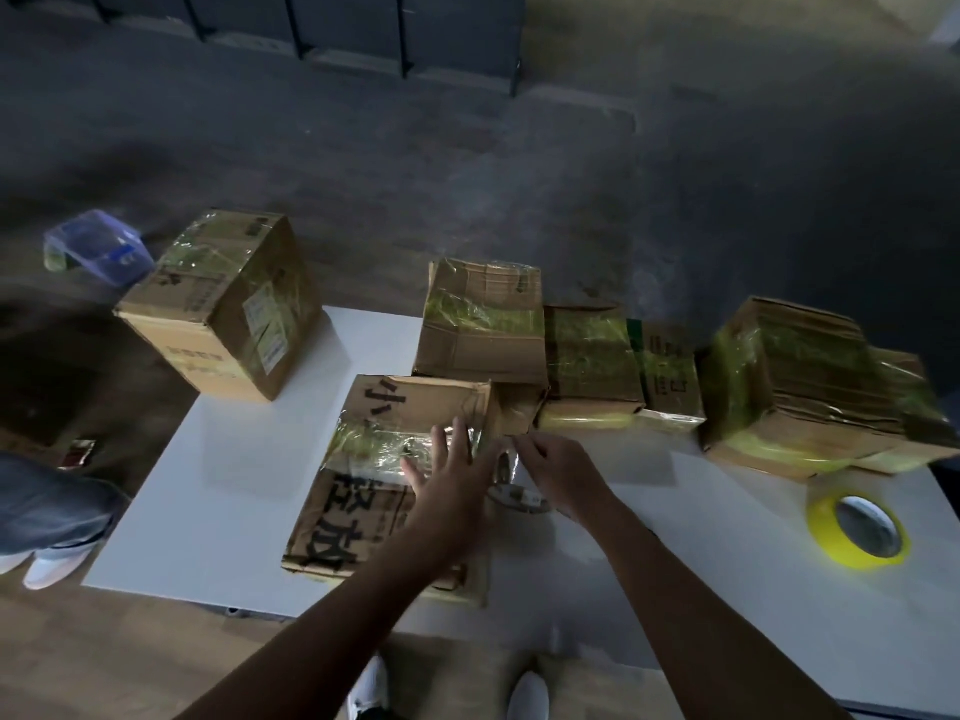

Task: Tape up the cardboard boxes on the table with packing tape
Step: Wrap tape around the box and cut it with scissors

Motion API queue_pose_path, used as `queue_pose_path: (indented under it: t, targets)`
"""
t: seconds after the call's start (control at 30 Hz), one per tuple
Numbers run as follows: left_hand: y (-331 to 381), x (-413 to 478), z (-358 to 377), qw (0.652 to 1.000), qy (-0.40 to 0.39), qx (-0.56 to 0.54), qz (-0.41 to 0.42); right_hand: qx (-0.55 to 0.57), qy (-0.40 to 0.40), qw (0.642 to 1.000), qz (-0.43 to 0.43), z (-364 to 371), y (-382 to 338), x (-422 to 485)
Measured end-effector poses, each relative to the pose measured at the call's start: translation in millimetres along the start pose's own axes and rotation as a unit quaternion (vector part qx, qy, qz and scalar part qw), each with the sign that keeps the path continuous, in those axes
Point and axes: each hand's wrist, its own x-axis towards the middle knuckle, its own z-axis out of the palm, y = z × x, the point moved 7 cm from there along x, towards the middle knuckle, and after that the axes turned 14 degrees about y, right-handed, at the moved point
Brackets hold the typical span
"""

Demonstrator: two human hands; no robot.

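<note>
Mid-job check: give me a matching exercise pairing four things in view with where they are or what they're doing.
1 yellow packing-tape roll
2 blue clear plastic tub
3 left hand
4 right hand

A flat on lettered cardboard box
B on grey floor, far left
C on white table, right side
D pinching clear tape

Pairs: 1-C, 2-B, 3-A, 4-D

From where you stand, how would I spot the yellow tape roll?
Find the white rectangular table, then its right end. Nearer the person than the yellow-taped brown cardboard bundle, the yellow packing tape roll lies flat, untouched: the only bright ring there.
</note>
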Motion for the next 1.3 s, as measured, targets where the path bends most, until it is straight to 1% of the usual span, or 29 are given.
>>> queue_pose_path:
  t: [0.07, 0.13, 0.2, 0.27, 0.3, 0.37, 0.43, 0.5, 0.6, 0.7, 0.73, 0.8, 0.83, 0.93, 1.03, 1.07, 1.1, 1.13, 1.17, 1.2, 1.23, 1.27, 1.3]
  targets:
    - [-9, 0, -21, 0.993, 0.037, -0.115, 0.01, 0.074, 0.008, 0.997, 0.006, -11, -16, 3]
    - [-23, 0, -41, 0.974, 0.06, -0.217, 0.022, 0.133, 0.007, 0.991, 0.015, -21, -31, 10]
    - [-38, 0, -58, 0.95, 0.073, -0.302, 0.01, 0.166, 0.019, 0.986, -0.01, -31, -46, 16]
    - [-49, -1, -67, 0.928, 0.077, -0.363, -0.011, 0.188, 0.019, 0.982, -0.028, -33, -56, 19]
    - [-53, -1, -68, 0.926, 0.069, -0.37, -0.014, 0.19, 0.013, 0.981, -0.029, -30, -59, 19]
    - [-61, -3, -64, 0.939, 0.047, -0.341, -0.001, 0.191, 0.012, 0.981, -0.029, -22, -63, 17]
    - [-70, -4, -61, 0.943, 0.039, -0.332, -0.004, 0.183, 0.018, 0.982, -0.031, -16, -69, 16]
    - [-78, -6, -61, 0.937, 0.039, -0.346, -0.018, 0.151, 0.021, 0.987, -0.049, -15, -80, 17]
    - [-81, -10, -61, 0.931, 0.051, -0.362, -0.015, 0.09, 0.038, 0.992, -0.075, -22, -91, 19]
    - [-92, -11, -63, 0.918, 0.051, -0.392, -0.024, -0.039, 0.063, 0.989, -0.13, -29, -83, 15]
    - [-94, -11, -63, 0.92, 0.043, -0.389, -0.015, -0.053, 0.064, 0.987, -0.138, -29, -80, 12]
    - [-99, -11, -65, 0.92, 0.039, -0.389, -0.005, -0.036, 0.066, 0.989, -0.13, -27, -77, 10]
    - [-103, -10, -66, 0.911, 0.044, -0.409, -0.017, -0.026, 0.065, 0.99, -0.123, -25, -78, 11]
    - [-123, -12, -64, 0.859, 0.058, -0.503, -0.082, 0.022, 0.041, 0.993, -0.112, -24, -88, 17]
    - [-135, -19, -57, 0.814, 0.057, -0.566, -0.118, 0.072, 0.009, 0.99, -0.117, -22, -97, 18]
    - [-138, -21, -56, 0.81, 0.059, -0.571, -0.118, 0.081, 0.005, 0.99, -0.119, -19, -100, 18]
    - [-141, -21, -56, 0.822, 0.063, -0.554, -0.115, 0.086, 0.005, 0.989, -0.119, -15, -104, 18]
    - [-144, -21, -57, 0.86, 0.072, -0.495, -0.103, 0.084, 0.008, 0.989, -0.119, -11, -107, 18]
    - [-147, -19, -60, 0.916, 0.089, -0.385, -0.073, 0.08, 0.014, 0.99, -0.118, -7, -110, 19]
    - [-146, -16, -63, 0.962, 0.109, -0.248, -0.024, 0.074, 0.021, 0.99, -0.121, -3, -114, 19]
    - [-141, -13, -66, 0.981, 0.134, -0.134, 0.03, 0.065, 0.026, 0.99, -0.124, 0, -117, 20]
    - [-132, -10, -67, 0.983, 0.152, -0.071, 0.075, 0.054, 0.03, 0.99, -0.126, 4, -121, 21]
    - [-123, -8, -67, 0.982, 0.156, -0.044, 0.099, 0.044, 0.033, 0.99, -0.127, 7, -124, 21]
